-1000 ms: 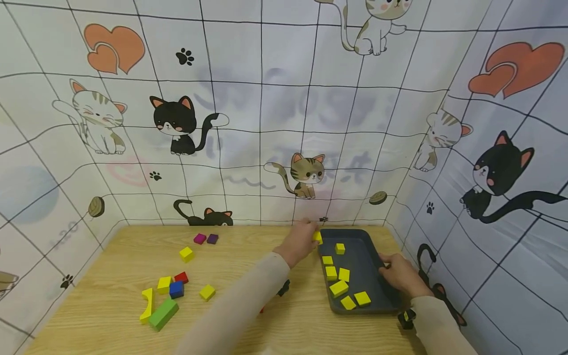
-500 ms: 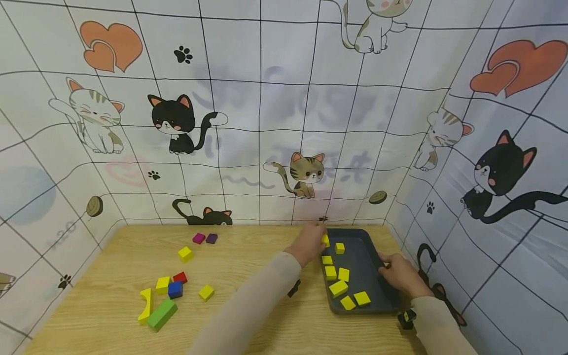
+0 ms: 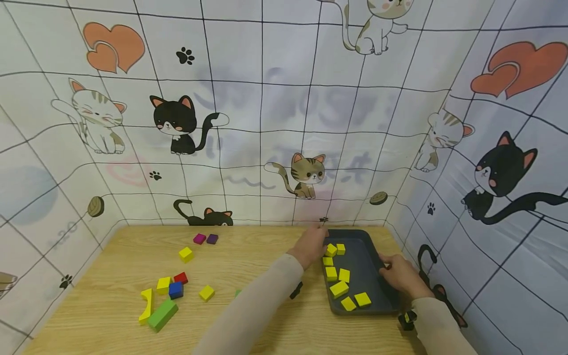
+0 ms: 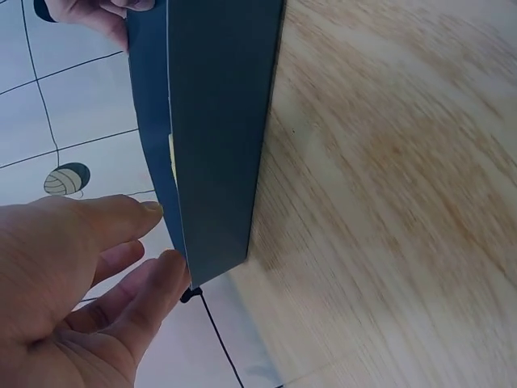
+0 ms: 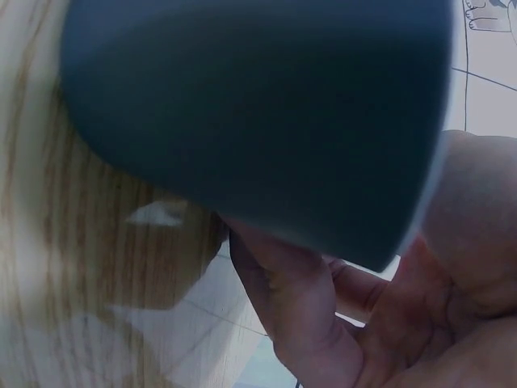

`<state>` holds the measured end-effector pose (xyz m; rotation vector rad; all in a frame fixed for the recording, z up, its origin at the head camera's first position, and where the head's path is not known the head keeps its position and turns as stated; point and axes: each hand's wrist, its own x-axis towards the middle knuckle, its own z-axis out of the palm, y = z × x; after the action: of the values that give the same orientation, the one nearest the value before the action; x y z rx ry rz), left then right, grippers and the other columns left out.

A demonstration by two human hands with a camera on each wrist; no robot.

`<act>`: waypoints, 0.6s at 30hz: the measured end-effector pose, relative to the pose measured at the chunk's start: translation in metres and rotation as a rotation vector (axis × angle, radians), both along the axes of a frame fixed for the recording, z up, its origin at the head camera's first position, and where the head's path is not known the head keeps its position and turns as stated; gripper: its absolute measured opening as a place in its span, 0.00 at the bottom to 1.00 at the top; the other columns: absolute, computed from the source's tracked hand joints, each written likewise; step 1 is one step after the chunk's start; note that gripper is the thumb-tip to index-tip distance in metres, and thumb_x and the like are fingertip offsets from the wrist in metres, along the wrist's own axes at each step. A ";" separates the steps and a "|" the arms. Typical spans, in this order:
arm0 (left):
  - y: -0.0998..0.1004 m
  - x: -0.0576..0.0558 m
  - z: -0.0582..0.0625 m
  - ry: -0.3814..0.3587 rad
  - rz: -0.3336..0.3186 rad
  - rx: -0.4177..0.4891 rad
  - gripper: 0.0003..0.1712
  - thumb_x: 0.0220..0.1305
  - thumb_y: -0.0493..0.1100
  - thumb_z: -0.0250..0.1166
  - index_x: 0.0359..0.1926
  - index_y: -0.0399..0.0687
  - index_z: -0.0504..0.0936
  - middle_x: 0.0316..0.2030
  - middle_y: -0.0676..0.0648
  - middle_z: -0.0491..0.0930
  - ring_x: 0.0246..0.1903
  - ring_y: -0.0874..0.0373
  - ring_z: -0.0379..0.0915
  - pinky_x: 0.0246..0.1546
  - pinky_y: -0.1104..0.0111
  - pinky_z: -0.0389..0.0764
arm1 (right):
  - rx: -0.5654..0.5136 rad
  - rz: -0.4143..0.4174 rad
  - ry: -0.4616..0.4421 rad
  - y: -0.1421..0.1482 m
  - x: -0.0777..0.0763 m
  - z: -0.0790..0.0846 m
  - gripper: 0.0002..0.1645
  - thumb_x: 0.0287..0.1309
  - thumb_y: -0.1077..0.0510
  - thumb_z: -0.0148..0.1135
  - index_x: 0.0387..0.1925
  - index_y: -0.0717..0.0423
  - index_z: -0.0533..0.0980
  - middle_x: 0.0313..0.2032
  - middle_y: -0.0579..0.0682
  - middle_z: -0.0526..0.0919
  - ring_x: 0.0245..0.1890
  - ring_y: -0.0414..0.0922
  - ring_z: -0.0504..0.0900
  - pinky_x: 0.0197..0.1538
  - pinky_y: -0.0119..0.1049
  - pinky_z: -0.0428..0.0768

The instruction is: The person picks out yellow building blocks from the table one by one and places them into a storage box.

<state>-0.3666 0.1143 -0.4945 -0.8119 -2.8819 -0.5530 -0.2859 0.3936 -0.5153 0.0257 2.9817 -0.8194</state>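
We can read no text, label, brand or number anywhere: the faint grey characters showing through the cat-print backdrop are mirrored and too blurred for us to make out, and the dark tray and coloured blocks carry no markings

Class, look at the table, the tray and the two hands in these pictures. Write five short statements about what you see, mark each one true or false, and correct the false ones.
1. Every block inside the dark tray is yellow. True.
2. The right hand holds the tray's right edge. True.
3. The green block lies in the tray. False: it lies on the wooden table, far to the left of the tray.
4. The left hand is over the near left corner of the table. False: it is at the tray's far left corner, by a yellow block.
5. The magenta block and the purple block lie side by side near the table's back edge. True.
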 end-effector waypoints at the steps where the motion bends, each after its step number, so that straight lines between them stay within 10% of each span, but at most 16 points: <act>1: -0.002 0.001 0.001 -0.004 -0.001 0.001 0.21 0.64 0.42 0.72 0.57 0.47 0.80 0.54 0.49 0.76 0.50 0.60 0.76 0.50 0.75 0.77 | -0.001 -0.001 0.001 0.000 0.000 0.000 0.33 0.62 0.63 0.60 0.69 0.62 0.67 0.49 0.69 0.81 0.30 0.48 0.77 0.30 0.42 0.76; 8: -0.028 0.007 0.002 0.028 -0.002 -0.012 0.23 0.65 0.47 0.71 0.59 0.49 0.80 0.55 0.50 0.77 0.51 0.59 0.76 0.49 0.73 0.78 | 0.025 -0.003 -0.006 0.000 -0.001 -0.001 0.33 0.62 0.62 0.61 0.69 0.61 0.68 0.48 0.68 0.82 0.32 0.48 0.78 0.32 0.43 0.77; 18: -0.105 0.016 0.014 0.072 0.109 -0.068 0.28 0.60 0.53 0.73 0.61 0.55 0.79 0.50 0.49 0.77 0.42 0.57 0.76 0.22 0.72 0.75 | 0.036 -0.004 -0.020 0.000 -0.004 -0.003 0.34 0.62 0.61 0.61 0.69 0.61 0.67 0.48 0.69 0.81 0.36 0.50 0.81 0.34 0.46 0.79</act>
<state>-0.3502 0.0096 -0.4805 -0.6644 -2.8710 -0.4083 -0.2894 0.3938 -0.5179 0.0403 2.9788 -0.7608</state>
